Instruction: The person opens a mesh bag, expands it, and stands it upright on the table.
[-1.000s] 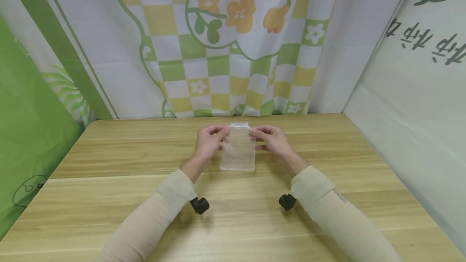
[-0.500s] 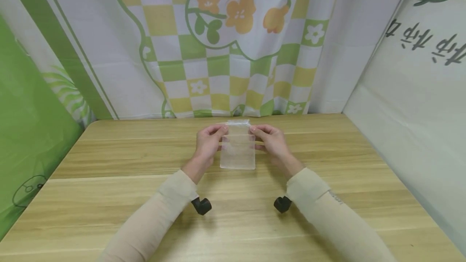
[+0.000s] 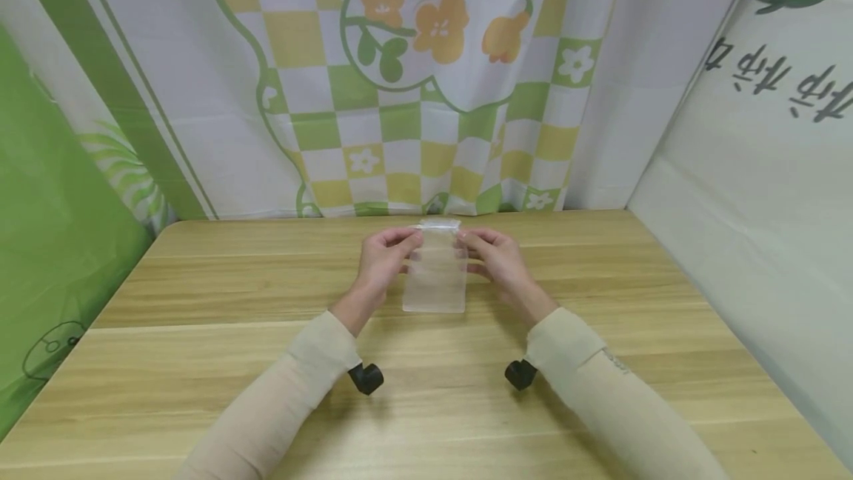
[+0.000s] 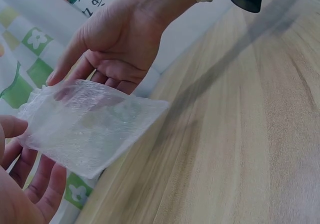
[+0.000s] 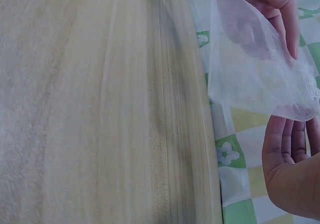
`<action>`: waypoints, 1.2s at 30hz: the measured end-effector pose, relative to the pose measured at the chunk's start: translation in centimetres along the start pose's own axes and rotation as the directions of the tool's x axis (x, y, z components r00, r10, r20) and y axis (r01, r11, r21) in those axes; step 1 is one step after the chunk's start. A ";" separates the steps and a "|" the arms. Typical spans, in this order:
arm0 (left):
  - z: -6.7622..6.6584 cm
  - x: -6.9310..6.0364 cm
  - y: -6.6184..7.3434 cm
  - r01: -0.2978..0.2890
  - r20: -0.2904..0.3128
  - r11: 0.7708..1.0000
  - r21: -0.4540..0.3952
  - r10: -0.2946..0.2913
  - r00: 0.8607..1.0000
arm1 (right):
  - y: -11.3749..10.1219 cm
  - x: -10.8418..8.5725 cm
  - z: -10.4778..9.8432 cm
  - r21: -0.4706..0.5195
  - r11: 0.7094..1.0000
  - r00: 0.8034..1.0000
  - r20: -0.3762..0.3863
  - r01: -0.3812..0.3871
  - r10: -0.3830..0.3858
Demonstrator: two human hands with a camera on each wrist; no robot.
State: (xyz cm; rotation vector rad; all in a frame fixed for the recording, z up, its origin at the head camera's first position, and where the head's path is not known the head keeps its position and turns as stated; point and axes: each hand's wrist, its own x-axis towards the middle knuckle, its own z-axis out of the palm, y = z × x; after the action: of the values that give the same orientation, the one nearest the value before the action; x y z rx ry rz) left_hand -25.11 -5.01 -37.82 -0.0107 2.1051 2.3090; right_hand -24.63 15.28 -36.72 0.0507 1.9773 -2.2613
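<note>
A small sheer white organza bag [image 3: 436,280] hangs between my two hands, its gathered end away from me and its flat bottom edge towards me. My left hand [image 3: 381,261] pinches its left side near the top between thumb and forefinger. On the other side, my right hand [image 3: 501,259] pinches the matching upper edge. In the left wrist view, the bag [image 4: 95,124] looks thin and flat, with some fingers showing through the mesh. The right wrist view has the bag [image 5: 250,58] held clear of the tabletop. Whether anything lies inside cannot be told.
The wooden table [image 3: 440,406] spreads beneath both arms. A patterned curtain [image 3: 426,132] hangs along its far edge, close beyond the hands. A green cloth [image 3: 60,228] borders the left, a white printed sheet [image 3: 753,184] the right. Black wrist mounts [image 3: 366,378] stick out from the cuffs.
The bag's upper part has shifted slightly, and a crosswise band seen half a second ago is fainter now. Both hands keep nearly the same place and grip.
</note>
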 end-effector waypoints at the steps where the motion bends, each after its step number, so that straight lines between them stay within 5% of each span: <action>1: 0.0 0.0 0.0 0.000 0.007 1.000 0.006 0.000 1.000 | 0.0 0.0 0.0 -0.004 1.000 1.000 0.004 0.005 -0.005; 21: 0.2 0.1 -0.4 0.002 0.062 0.998 0.060 -0.005 0.998 | 0.8 0.1 0.3 -0.003 0.998 0.997 -0.026 0.070 -0.070; 36: 0.0 0.6 -0.5 0.017 0.002 1.000 -0.010 -0.017 1.000 | 0.6 0.0 0.5 -0.068 0.995 0.996 -0.041 0.078 -0.081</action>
State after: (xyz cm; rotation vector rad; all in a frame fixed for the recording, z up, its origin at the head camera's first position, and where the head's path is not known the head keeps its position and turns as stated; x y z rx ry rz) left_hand -25.67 -5.00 -38.33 -0.0261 2.0840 2.3093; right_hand -24.52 14.71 -37.19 0.0151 2.1112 -2.2596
